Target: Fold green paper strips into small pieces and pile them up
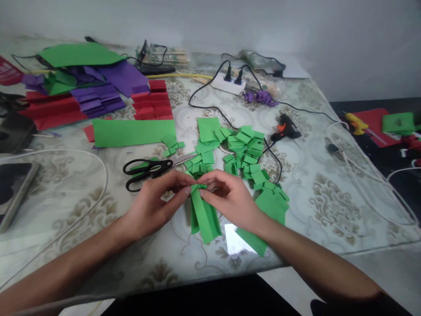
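Observation:
Between both hands hangs a folded green paper strip [205, 217], pleated lengthwise and pinched at its top end. My left hand [164, 197] is closed, thumb and fingertips on the strip's top left. My right hand [226, 193] pinches the same end from the right. Just beyond the hands lie many small cut green paper pieces [248, 147], spread in an arc. Black-handled scissors [151, 169] rest beside my left hand, blades pointing right among the pieces. Under my right forearm is a larger green paper sheet [272, 206].
A long green strip [134, 132] lies left, below pleated red paper [153, 103] and purple paper [98, 98]. A black glue gun [286, 127] stands to the right, its cord near a white power strip [228, 83]. A phone [16, 188] and white cable [103, 171] are at left.

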`<state>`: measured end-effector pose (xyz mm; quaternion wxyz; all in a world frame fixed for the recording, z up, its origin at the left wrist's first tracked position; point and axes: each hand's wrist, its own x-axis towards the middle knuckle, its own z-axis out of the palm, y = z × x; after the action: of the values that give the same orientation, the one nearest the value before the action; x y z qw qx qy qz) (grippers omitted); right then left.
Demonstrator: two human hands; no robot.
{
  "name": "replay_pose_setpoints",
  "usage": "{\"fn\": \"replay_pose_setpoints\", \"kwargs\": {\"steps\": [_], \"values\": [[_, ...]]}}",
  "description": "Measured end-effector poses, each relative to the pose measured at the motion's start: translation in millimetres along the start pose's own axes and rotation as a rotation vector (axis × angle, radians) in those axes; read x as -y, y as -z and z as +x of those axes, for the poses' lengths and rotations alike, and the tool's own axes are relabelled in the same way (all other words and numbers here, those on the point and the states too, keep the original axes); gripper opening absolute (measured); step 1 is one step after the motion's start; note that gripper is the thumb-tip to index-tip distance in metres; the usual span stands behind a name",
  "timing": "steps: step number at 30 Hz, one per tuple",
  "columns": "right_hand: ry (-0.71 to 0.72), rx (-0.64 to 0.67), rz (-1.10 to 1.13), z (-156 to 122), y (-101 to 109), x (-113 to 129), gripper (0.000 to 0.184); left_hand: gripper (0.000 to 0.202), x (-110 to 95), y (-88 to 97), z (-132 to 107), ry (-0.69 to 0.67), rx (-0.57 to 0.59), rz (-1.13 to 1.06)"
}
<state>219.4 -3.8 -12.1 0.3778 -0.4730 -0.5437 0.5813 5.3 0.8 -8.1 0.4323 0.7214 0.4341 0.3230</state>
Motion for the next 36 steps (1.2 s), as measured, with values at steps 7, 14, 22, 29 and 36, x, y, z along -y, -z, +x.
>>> {"fn": "replay_pose_setpoints", "kwargs": {"steps": [7,14,22,29,36], "values": [[-0.030,0.007,0.038,2,0,-3,0.013,0.031,-1,6.1,-1,-0.195,0.105,0.157],[-0.056,0.052,0.046,2,1,-2,0.009,0.045,2,8.1,-1,-0.364,0.191,0.290],[-0.088,0.080,0.073,2,1,1,0.008,0.031,3,11.9,1,-0.384,0.243,0.318],[-0.061,0.099,0.045,1,2,-2,0.010,0.030,-4,13.9,3,-0.367,0.310,0.259],[-0.068,0.105,0.051,2,3,-2,0.013,0.040,0,13.5,1,-0.376,0.328,0.278]]}}
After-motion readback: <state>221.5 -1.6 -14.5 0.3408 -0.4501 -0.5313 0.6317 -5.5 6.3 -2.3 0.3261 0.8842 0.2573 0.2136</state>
